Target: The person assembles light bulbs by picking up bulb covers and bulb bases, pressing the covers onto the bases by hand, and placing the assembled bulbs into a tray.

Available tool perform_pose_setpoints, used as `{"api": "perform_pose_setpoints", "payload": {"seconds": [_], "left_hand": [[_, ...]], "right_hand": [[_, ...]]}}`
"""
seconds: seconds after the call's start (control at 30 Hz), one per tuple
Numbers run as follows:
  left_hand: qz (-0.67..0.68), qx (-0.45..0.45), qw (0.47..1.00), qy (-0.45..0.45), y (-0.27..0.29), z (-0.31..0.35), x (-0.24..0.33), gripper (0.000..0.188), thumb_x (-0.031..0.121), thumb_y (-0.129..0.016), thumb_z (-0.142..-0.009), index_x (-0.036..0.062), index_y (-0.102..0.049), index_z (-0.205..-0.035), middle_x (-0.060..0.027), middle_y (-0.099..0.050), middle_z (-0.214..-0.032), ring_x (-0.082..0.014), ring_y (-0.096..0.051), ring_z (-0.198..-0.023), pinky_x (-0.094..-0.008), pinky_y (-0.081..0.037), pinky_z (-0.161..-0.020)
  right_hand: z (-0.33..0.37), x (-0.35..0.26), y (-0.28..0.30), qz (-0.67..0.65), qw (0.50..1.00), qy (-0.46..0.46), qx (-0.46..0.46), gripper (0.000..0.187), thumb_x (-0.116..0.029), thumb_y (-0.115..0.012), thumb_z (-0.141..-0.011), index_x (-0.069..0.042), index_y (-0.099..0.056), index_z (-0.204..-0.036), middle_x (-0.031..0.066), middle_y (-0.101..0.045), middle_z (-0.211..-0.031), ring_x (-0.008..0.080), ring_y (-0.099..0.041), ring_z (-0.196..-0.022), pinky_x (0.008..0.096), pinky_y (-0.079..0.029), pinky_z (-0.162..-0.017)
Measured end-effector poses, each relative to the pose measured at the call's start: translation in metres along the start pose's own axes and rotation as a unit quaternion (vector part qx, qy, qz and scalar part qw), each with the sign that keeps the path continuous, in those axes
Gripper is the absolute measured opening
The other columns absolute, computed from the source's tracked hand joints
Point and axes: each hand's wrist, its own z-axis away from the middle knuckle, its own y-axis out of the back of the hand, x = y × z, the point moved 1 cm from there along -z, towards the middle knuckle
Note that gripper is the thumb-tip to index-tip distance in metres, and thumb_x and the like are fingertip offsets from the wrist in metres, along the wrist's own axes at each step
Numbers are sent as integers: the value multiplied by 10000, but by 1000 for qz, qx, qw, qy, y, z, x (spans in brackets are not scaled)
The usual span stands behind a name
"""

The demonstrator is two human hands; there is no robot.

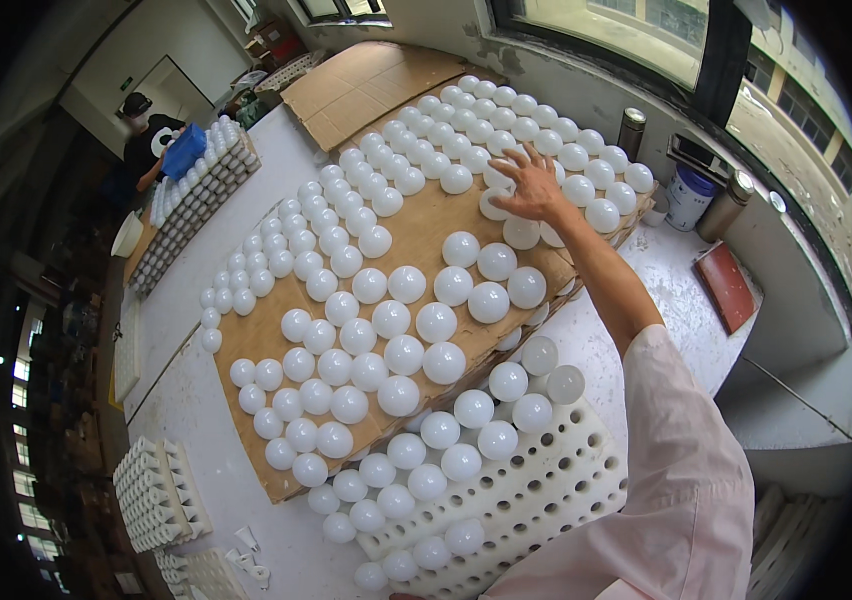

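Bulbs (521,234), white and round, lie on cardboard (424,216) at one o'clock beneath our loosely spread right hand (536,190); whether it touches any, we cannot tell. Our left hand's state does not show.

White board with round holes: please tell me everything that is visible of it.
The white perforated board looks like thick foam, with rows of larger and smaller round holes, many uncovered. It lies nearer than the cardboard, partly hidden by the pale pink sleeve. Glossy white globes rest on its far and left parts.
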Motion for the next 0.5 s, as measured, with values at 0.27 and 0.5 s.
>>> {"api": "perform_pose_setpoints", "payload": {"seconds": [0.27, 0.5], "left_hand": [[-121, -23, 992, -37, 1, 13, -14, 173, 134, -469, -912, 43, -550, -1034, -92, -625, -948, -309, -610, -882, -406, -502, -740], [-207, -46, 972, -103, -8, 15, -11, 195, 141, -468, -911, 37, -551, -1053, -96, -627, -951, -309, -612, -880, -405, -503, -739]], "right_hand": [[-4, 8, -8, 9, 980, -53, -190, 734, -616, -632, -673, -327, -522, -1338, 75, -338, -1495, 340, -214, -1403, 657, -80, -1092], [35, 1, -3, -6, 986, 21, -164, 657, -507, -650, -709, -241, -559, -1303, 72, -481, -1390, 312, -266, -1382, 613, -85, -1118]]}}
